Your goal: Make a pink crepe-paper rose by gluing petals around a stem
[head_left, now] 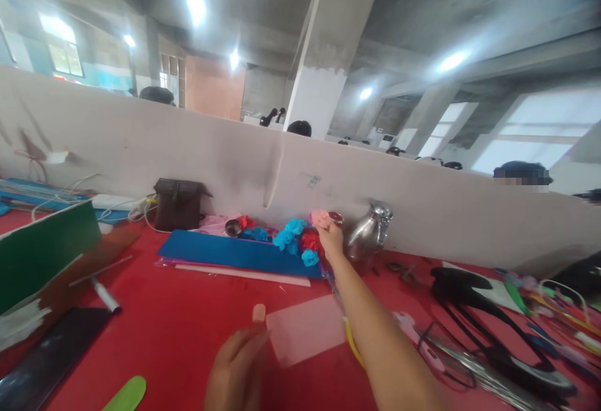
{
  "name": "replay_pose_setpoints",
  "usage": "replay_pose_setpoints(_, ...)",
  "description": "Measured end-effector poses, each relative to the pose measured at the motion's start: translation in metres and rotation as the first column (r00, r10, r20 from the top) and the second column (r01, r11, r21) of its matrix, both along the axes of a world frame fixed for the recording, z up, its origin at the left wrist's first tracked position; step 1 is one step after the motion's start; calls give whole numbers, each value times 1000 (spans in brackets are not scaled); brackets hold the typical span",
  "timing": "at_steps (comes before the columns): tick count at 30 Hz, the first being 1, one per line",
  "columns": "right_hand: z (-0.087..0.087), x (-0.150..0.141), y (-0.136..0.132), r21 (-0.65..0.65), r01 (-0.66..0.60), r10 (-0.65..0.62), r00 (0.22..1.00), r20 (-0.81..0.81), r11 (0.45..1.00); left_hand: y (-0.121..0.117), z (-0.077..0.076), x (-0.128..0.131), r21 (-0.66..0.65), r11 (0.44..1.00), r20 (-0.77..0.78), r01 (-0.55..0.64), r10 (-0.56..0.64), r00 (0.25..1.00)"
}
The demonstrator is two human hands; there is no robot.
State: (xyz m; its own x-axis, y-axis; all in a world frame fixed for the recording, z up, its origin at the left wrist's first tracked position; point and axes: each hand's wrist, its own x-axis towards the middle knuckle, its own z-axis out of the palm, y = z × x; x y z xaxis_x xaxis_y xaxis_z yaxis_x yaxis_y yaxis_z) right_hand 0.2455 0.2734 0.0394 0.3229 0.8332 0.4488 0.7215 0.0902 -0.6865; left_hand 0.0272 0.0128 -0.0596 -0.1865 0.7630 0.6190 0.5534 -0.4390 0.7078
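My right hand [330, 236] reaches far forward to the back of the red table [178, 329], fingers closed on a pink paper flower [320, 218]. It hovers beside a cluster of blue and red paper flowers [297, 240] on a blue sheet [235, 252]. My left hand [237, 364] stays near the front edge, its fingers pinching the corner of a pale pink paper sheet [307, 336] that lies flat on the table.
A metal jug [369, 231] stands right of the flowers against the grey divider wall [282, 167]. A brown pouch [178, 203] sits at the back left, green board [42, 248] at left. Black tools, scissors [404, 269] and wires crowd the right side.
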Motion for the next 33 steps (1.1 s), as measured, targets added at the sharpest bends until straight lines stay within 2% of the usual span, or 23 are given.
replay_pose_setpoints(6, -8, 4, 16, -148, -18, 32, 995, 91, 989, 1, -10, 3, 8, 1000, 10, -13, 13, 1000)
replay_pose_setpoints(11, -11, 6, 24, -223, -16, 33, 997, 69, 975, 1, -17, 7, -9, 999, 20, -37, 37, 999)
replay_pose_setpoints(16, -7, 5, 17, -199, -25, 17, 999, -42, 980, 4, -23, 8, 30, 999, -5, -14, 14, 1000)
replay_pose_setpoints(21, 6, 6, -6, -106, 3, -23, 982, -189, 994, 4, -11, 0, 16, 992, -52, 123, -122, 991)
replay_pose_setpoints(24, 14, -2, -30, -48, 19, -33, 954, -299, 999, 2, 3, -6, -73, 987, 20, 141, -140, 990)
replay_pose_setpoints(26, 14, -17, -55, -26, 0, -10, 927, -375, 1000, 0, 14, -8, -173, 966, 110, 191, -174, 979)
replay_pose_setpoints(28, 8, -41, -91, -26, -79, 59, 895, -442, 997, -2, 23, -8, -278, 931, 284, 236, -155, 946)
replay_pose_setpoints(30, -2, -69, -136, -52, -231, 175, 850, -496, 972, -2, 28, -5, -327, 877, 490, 352, -161, 857)
replay_pose_setpoints(31, -7, -83, -159, -70, -320, 239, 819, -522, 945, -1, 29, -4, -322, 839, 590, 439, -185, 786)
replay_pose_setpoints(32, -12, -95, -182, -88, -441, 318, 758, -569, 893, 0, 29, -2, -301, 801, 671, 518, -209, 712)
replay_pose_setpoints(33, -16, -105, -204, -100, -621, 389, 600, -699, 778, 2, 28, -2, -286, 766, 722, 576, -223, 655)
